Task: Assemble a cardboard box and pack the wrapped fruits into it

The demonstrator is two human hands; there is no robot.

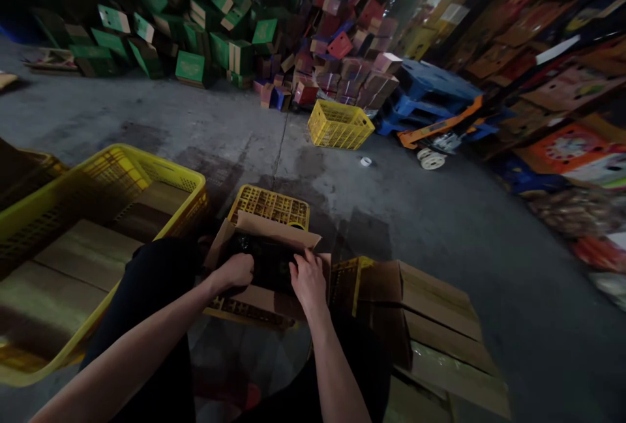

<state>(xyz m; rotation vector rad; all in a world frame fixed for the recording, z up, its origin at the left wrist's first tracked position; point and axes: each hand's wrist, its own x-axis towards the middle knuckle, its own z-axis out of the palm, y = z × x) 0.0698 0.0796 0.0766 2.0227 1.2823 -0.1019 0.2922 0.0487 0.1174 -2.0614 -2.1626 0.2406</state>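
Where hands (237,271) (308,281) reach, carton (274,227) holds dark items (268,259).

A warehouse: piles of green boxes (195,32) and red boxes (342,51) fill the top of the frame, with blue pallets (430,90), yellow crates (338,124) and a bare concrete floor (464,234).

No txt I can read from here. Green cartons (190,66) in the back pile carry pale printed marks, too small & blurred to make out. Red/pink cartons (341,45) next to them: same, no legible label. Orange carton (567,147) at right has a round graphic, lettering (if any) illegible. Open brown carton (281,235) nearest me: flaps show no print I can make out. No nos. or signs legible anywhere.
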